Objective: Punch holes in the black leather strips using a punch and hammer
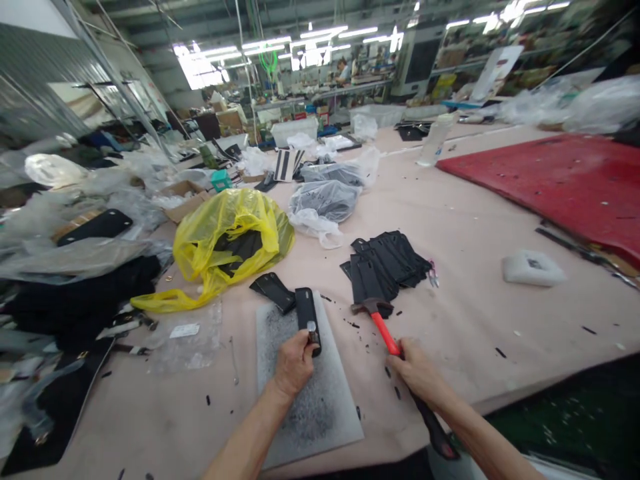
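My left hand (294, 363) pinches a short metal punch (312, 328), which stands on the near part of a black strap-like piece (305, 303). That piece lies on a worn white board (320, 427) marked with dark specks. Just left of it are a few more black pieces (276, 291), partly over the board's far edge. My right hand (417, 373) is wrapped round the red and black handle of a claw hammer (384, 331). The hammer's head is low over the table, close to a fanned pile of black pieces (383, 263).
A yellow plastic bag (233, 233) with black pieces inside sits behind the board. Clear bags (327, 200) lie beyond it. To the right are a white block (534, 268), pink-handled snips (433, 275) and a red sheet (560, 180). Small black scraps dot the table.
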A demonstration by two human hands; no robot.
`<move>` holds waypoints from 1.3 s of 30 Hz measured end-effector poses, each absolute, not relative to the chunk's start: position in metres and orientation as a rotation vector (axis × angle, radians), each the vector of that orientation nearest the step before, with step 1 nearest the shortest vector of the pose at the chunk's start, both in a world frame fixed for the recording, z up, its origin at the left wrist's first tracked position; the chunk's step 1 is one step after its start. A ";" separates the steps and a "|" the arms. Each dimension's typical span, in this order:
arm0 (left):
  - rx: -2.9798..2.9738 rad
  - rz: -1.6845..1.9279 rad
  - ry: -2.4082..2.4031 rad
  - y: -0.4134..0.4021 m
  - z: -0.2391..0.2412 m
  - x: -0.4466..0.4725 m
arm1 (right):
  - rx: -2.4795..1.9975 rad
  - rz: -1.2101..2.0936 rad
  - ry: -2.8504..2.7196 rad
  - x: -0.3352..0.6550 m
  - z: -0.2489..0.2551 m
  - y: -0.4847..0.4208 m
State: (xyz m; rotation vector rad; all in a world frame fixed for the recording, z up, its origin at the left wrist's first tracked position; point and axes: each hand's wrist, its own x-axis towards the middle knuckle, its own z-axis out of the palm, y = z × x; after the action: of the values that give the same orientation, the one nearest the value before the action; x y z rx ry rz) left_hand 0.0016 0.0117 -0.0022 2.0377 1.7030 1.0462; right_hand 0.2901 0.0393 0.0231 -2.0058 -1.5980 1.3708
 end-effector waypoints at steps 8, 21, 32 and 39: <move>2.020 1.085 1.724 0.010 0.004 0.005 | -1.709 1.814 -1.046 0.259 0.110 0.030; 2.029 1.103 1.718 0.012 0.001 0.004 | -1.328 0.541 -2.362 0.245 0.201 0.018; 1.988 1.124 1.702 0.012 -0.001 0.003 | -1.314 0.652 -2.004 0.246 0.209 0.017; 1.985 1.094 1.711 0.013 0.001 0.002 | -1.583 0.974 -2.214 0.259 0.171 0.021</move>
State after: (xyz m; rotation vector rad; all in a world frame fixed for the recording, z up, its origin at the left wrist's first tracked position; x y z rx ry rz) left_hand 0.0016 0.0134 0.0007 1.9847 1.7113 1.0945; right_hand 0.2588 0.0210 0.1706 -1.5833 -2.2142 0.9740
